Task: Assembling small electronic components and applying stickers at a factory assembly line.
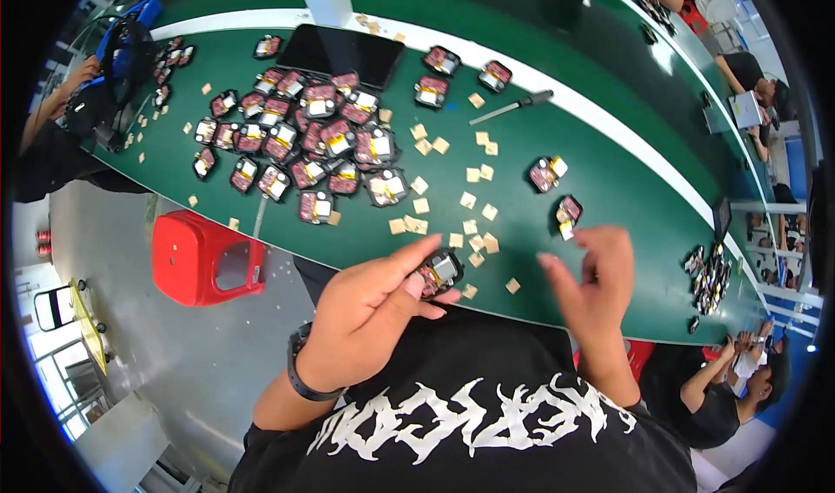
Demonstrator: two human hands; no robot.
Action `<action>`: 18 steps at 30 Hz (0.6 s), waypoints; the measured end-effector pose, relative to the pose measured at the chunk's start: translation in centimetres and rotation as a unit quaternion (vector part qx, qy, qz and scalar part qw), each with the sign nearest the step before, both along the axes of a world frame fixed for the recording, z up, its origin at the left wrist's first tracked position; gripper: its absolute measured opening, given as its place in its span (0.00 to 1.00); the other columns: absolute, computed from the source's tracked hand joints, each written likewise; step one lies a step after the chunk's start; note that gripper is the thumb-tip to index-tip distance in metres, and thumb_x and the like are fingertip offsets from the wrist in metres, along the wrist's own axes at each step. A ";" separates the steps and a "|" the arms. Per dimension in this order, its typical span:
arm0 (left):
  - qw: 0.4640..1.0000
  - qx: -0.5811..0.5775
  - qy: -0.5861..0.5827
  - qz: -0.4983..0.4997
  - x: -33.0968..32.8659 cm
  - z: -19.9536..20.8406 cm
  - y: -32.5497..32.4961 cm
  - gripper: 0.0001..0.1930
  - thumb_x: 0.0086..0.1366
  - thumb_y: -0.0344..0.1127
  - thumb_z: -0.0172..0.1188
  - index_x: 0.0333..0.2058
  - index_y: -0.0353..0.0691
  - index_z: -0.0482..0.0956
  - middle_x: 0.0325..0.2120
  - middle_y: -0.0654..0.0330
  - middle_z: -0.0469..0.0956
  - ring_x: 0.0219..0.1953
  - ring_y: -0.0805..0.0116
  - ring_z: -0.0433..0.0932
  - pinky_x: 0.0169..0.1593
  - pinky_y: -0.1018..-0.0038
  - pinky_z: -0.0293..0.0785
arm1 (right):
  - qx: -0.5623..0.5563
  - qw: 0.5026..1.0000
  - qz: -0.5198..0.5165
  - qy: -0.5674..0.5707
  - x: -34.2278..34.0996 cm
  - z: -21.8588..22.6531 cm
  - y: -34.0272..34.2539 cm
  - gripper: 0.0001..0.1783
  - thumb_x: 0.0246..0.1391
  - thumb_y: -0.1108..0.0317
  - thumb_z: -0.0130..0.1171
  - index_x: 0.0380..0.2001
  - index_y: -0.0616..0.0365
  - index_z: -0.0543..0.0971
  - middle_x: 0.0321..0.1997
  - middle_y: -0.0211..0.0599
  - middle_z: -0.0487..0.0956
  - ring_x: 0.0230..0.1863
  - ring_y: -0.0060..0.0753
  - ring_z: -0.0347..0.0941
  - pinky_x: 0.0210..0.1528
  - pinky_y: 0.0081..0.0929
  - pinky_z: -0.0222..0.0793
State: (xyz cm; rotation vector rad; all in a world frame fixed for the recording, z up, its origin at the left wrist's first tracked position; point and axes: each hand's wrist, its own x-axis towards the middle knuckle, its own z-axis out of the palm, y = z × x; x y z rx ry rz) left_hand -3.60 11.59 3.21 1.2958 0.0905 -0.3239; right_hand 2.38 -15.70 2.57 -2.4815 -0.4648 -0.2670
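Note:
My left hand [361, 323] is closed around a small black-framed electronic module [441, 269], with a silver battery-like block showing on its face. Above the near edge of the green table [383, 236], my right hand [602, 280] is open, thumb and fingers apart and nothing visible between them. Just beyond its fingertips lies another module [570, 210] with a pale tab; whether they touch I cannot tell. One more module [546, 174] with a pale square at its corner rests farther back. Small tan square pieces [470, 228] are scattered between my hands.
A big heap of similar modules [317, 136] covers the table's left middle. Behind it lies a black flat tray [341, 55]. A screwdriver-like tool [513, 107] lies farther right. A red stool [204, 258] stands at the left. Other people sit at both ends of the table.

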 end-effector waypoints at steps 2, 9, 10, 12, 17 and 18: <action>1.000 0.019 -0.017 -0.004 0.1 0.7 -0.5 0.23 0.79 0.32 0.45 0.66 0.26 0.64 0.55 0.44 0.78 0.51 0.56 0.83 0.49 0.71 0.84 | 0.045 0.980 0.178 -0.076 -0.7 1.2 1.7 0.21 0.39 0.72 0.78 0.40 0.60 0.83 0.35 0.34 0.78 0.30 0.31 0.76 0.27 0.25 0.72; 0.965 0.190 -0.177 0.024 -0.4 0.5 -1.6 0.20 0.71 0.23 0.54 0.61 0.27 0.72 0.39 0.45 0.82 0.36 0.56 0.83 0.43 0.70 0.77 | 0.039 0.940 0.322 -0.109 -0.3 1.0 5.1 0.17 0.39 0.73 0.66 0.37 0.60 0.82 0.33 0.32 0.75 0.23 0.27 0.72 0.22 0.23 0.69; 0.955 0.219 -0.198 0.010 -0.2 0.9 -1.6 0.20 0.71 0.22 0.54 0.61 0.27 0.73 0.40 0.45 0.82 0.36 0.54 0.83 0.44 0.70 0.77 | 0.042 0.937 0.328 -0.109 -0.2 0.9 5.1 0.17 0.39 0.73 0.66 0.37 0.60 0.82 0.33 0.32 0.75 0.23 0.27 0.72 0.22 0.23 0.69; 0.948 0.250 -0.196 -0.035 -0.3 1.9 -1.4 0.20 0.73 0.25 0.50 0.62 0.27 0.72 0.46 0.47 0.83 0.41 0.59 0.84 0.49 0.72 0.76 | 0.037 0.938 0.323 -0.116 -0.5 0.7 5.0 0.16 0.39 0.73 0.65 0.37 0.61 0.82 0.34 0.32 0.75 0.24 0.27 0.73 0.22 0.24 0.69; 0.943 0.247 -0.221 -0.017 -0.6 1.0 -1.7 0.20 0.73 0.24 0.50 0.61 0.27 0.72 0.43 0.49 0.83 0.41 0.60 0.83 0.48 0.73 0.75 | 0.032 0.938 0.329 -0.107 -0.5 0.5 5.4 0.16 0.40 0.73 0.64 0.38 0.61 0.82 0.35 0.32 0.75 0.24 0.27 0.72 0.21 0.24 0.69; 0.947 0.240 -0.212 -0.022 -0.7 1.1 -1.7 0.20 0.72 0.24 0.50 0.62 0.27 0.72 0.43 0.49 0.83 0.41 0.60 0.82 0.49 0.73 0.74 | 0.016 0.939 0.330 -0.100 -0.7 0.5 5.4 0.16 0.41 0.73 0.64 0.38 0.61 0.82 0.35 0.32 0.75 0.24 0.27 0.72 0.21 0.24 0.69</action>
